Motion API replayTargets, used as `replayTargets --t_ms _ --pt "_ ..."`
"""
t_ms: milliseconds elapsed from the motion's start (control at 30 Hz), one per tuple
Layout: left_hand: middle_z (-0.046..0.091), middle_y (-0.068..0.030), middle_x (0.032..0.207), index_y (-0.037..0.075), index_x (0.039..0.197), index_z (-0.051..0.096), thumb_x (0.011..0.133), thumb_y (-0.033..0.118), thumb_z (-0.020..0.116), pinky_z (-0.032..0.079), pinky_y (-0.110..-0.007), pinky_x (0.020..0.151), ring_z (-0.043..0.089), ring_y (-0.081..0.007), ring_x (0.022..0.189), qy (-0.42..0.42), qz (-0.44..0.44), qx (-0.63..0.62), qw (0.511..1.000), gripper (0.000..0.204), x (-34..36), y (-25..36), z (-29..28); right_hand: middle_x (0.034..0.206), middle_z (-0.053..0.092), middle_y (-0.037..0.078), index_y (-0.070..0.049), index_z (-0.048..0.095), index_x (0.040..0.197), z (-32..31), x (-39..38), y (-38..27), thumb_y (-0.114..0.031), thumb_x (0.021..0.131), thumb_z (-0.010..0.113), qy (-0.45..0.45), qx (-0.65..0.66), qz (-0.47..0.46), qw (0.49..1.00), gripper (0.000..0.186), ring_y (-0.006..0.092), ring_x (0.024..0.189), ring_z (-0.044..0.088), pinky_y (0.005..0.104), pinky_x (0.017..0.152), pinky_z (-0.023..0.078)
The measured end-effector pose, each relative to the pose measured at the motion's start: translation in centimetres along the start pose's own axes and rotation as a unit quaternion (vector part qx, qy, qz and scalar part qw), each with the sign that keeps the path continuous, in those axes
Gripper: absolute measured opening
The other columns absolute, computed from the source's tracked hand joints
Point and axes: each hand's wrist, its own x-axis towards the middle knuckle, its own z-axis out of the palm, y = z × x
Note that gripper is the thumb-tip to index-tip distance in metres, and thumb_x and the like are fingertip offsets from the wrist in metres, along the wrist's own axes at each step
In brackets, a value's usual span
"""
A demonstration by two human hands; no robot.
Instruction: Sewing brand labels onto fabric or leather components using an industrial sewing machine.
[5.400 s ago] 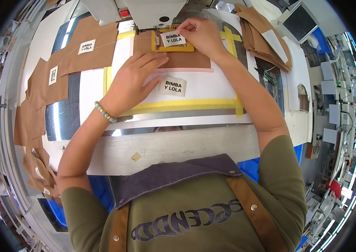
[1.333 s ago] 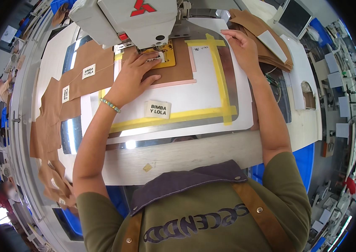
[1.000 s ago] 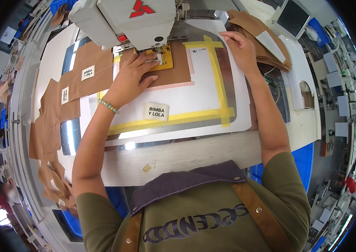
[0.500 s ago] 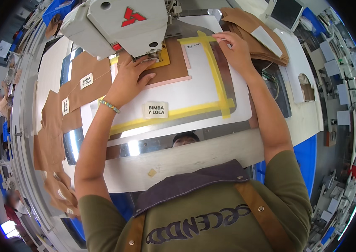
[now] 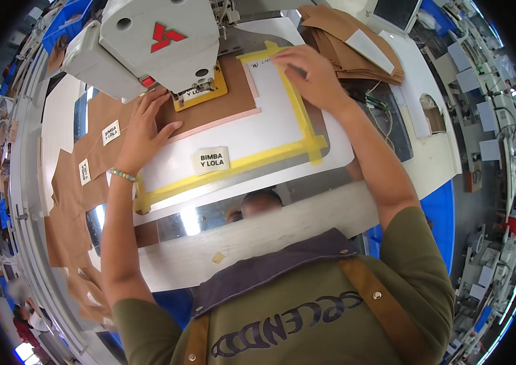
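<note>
My left hand [image 5: 141, 134] lies with fingers spread on the left edge of a brown panel [image 5: 233, 91], its fingertips beside the sewing machine head [image 5: 160, 45]. Under the needle area, a yellow frame [image 5: 217, 91] sits on the panel around a small white printed label, partly hidden by the machine. My right hand [image 5: 315, 76] rests its bent fingers on the yellow tape [image 5: 299, 109] near the far right corner of a white template sheet [image 5: 270, 125]; its thumb stands apart. Pink strips [image 5: 227, 120] border the panel. A loose pale label [image 5: 211, 159] lies on the template nearer me.
Brown pieces with white labels [image 5: 78, 201] trail off the table's left side. A stack of brown pieces [image 5: 331, 45] lies at the far right, near a screen [image 5: 396, 13]. Cables [image 5: 381, 106] run through a dark recess. A blue bin [image 5: 66, 24] stands at far left.
My left hand has drawn back leftward from the yellow frame, uncovering the label in it. My right hand has shifted left onto the taped corner. The whole view has moved slightly.
</note>
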Motion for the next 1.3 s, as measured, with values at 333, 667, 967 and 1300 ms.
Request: replayTargets --t_ms 333,667,967,1300 --pt "0.051 -0.0073 0.168 0.009 0.155 0.061 0.094 0.027 0.083 0.039 -0.048 0.128 0.041 -0.0361 0.156 -0.057 -0.014 0.008 0.998 0.067 -2.5 -1.7 -1.4 0.154 0.065 0.013 -0.003 0.072 0.136 3.0 1.8 -5.9 -0.031 0.105 0.068 -0.304 -0.207 -0.046 0.929 0.042 0.0316 0.139 0.062 0.0443 0.117 0.05" --pt "0.065 -0.0082 0.151 0.009 0.137 0.076 0.093 0.023 0.082 0.048 -0.047 0.118 0.055 -0.0337 0.142 0.009 0.065 0.031 0.997 0.046 -1.4 2.7 1.6 0.148 0.067 0.017 0.003 0.071 0.131 -0.5 1.0 -8.3 -0.037 0.103 0.07 -0.385 -0.247 0.052 0.888 0.049 0.0355 0.13 0.067 0.0438 0.11 0.054" --pt "0.078 -0.0093 0.123 0.001 0.115 0.078 0.091 0.002 0.076 0.063 -0.04 0.093 0.075 -0.0298 0.11 0.061 0.194 0.123 0.971 0.024 -1.9 3.2 1.8 0.132 0.075 0.012 0.001 0.074 0.117 0.2 -1.5 -5.8 -0.022 0.102 0.069 -0.276 -0.288 -0.072 0.914 0.028 0.0287 0.115 0.073 0.0403 0.096 0.061" --pt "0.076 -0.0001 0.138 0.01 0.117 0.078 0.095 0.003 0.07 0.064 -0.038 0.095 0.077 -0.0243 0.115 0.036 -0.007 0.285 0.958 0.024 -11.5 -7.9 -5.8 0.105 0.077 0.002 -0.008 0.079 0.094 -3.8 -2.2 -4.3 -0.016 0.094 0.071 -0.118 -0.223 -0.089 0.964 0.011 0.0237 0.1 0.075 0.0384 0.083 0.062"
